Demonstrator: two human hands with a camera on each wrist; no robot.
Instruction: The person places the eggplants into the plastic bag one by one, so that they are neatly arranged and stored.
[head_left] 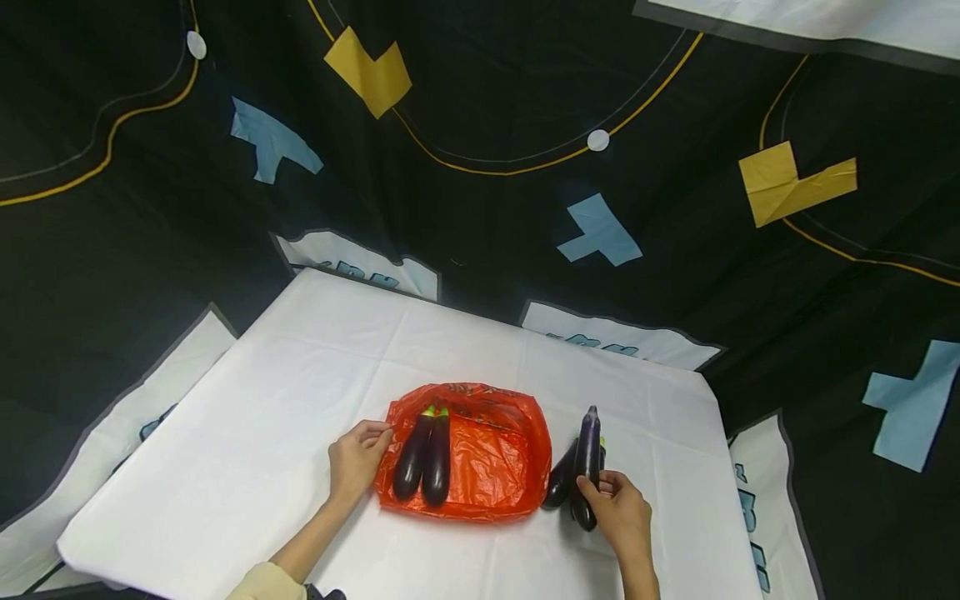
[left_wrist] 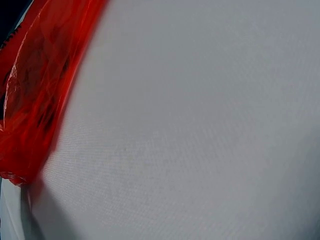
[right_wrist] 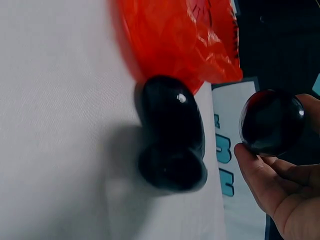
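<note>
A red plastic bag [head_left: 491, 475] lies spread open on the white table, with two dark eggplants [head_left: 437, 462] side by side on its left part. My left hand [head_left: 356, 458] pinches the bag's left edge. In the left wrist view only the side of the bag [left_wrist: 37, 95] shows, and the hand is out of sight. To the right of the bag, my right hand [head_left: 618, 508] grips another eggplant [head_left: 588, 467] around its lower half, its stem end pointing away. In the right wrist view this eggplant [right_wrist: 272, 122] is raised above the cloth, while two more eggplants [right_wrist: 172, 117] lie beside the bag.
A white cloth [head_left: 315, 367] with fold creases covers the table. Behind the far edge hangs a black backdrop [head_left: 480, 233] with yellow and blue shapes. White printed strips [head_left: 622, 333] border the table's far side and sides.
</note>
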